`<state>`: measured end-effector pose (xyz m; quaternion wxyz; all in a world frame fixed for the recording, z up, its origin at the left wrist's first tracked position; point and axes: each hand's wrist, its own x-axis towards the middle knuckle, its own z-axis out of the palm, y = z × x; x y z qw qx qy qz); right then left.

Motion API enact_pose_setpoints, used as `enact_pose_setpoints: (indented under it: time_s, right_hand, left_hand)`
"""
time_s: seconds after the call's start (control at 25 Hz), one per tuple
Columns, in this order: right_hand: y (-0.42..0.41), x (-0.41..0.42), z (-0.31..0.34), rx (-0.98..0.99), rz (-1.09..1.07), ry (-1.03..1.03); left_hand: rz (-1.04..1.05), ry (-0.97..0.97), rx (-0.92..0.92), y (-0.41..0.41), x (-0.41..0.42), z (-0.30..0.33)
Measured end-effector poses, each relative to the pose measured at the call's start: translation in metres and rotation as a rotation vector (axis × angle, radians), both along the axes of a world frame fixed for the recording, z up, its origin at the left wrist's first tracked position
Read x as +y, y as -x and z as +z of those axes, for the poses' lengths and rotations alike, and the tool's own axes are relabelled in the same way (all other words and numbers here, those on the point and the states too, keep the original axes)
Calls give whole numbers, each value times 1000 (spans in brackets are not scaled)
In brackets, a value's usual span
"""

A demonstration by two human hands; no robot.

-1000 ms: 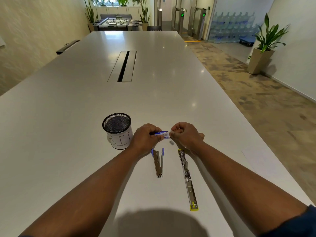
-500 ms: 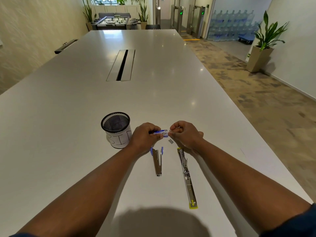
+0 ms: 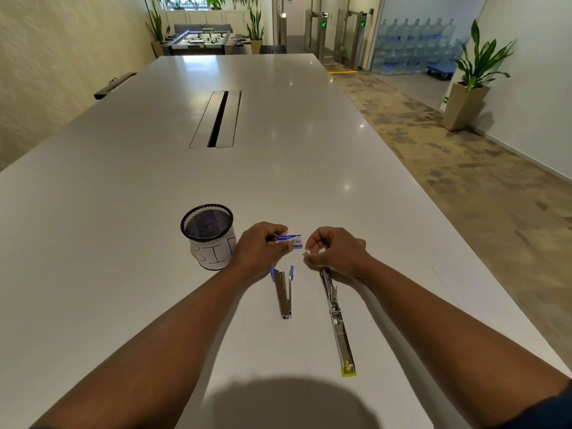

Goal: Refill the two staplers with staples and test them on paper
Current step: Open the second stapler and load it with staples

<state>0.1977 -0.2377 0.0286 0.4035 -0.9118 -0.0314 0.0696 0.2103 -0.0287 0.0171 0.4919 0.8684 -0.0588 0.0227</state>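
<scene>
My left hand (image 3: pixel 260 250) holds a small blue and white staple box (image 3: pixel 291 239) just above the table. My right hand (image 3: pixel 335 252) is a short gap to the right of the box, thumb and forefinger pinched on a small strip of staples (image 3: pixel 305 251). Below my left hand a blue-handled stapler (image 3: pixel 284 294) lies opened in a narrow V. A long yellow-tipped stapler (image 3: pixel 339 323) lies unfolded flat under my right wrist, its far end hidden by the hand.
A black mesh cup (image 3: pixel 208 226) with a white paper label stands left of my left hand. A white sheet of paper (image 3: pixel 464 292) lies near the table's right edge. A cable slot (image 3: pixel 218 119) runs along the middle of the long white table (image 3: pixel 123 181).
My right hand has drawn away to the right from the staple box, opening a gap between the hands. The left hand still holds the box. Both staplers have stayed put.
</scene>
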Motion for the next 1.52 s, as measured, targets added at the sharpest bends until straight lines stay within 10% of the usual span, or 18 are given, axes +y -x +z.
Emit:
enact_pose_setpoints:
  time_s: [0.2, 0.56, 0.76, 1.04, 1.52]
  right_hand:
    - [4, 1, 4, -27, -21, -8]
    - [43, -14, 15, 146, -62, -917]
    - [76, -21, 18, 179, -115, -1015]
    - [144, -15, -20, -316, -190, 16]
    - [141, -16, -18, -401, -130, 157]
  left_hand:
    - [28, 97, 25, 3, 2, 0]
    - [-223, -15, -81, 35, -28, 31]
    - [-277, -15, -105, 54, -43, 42]
    - [-271, -226, -16, 64, -46, 46]
    - [-382, -347, 69, 67, -57, 53]
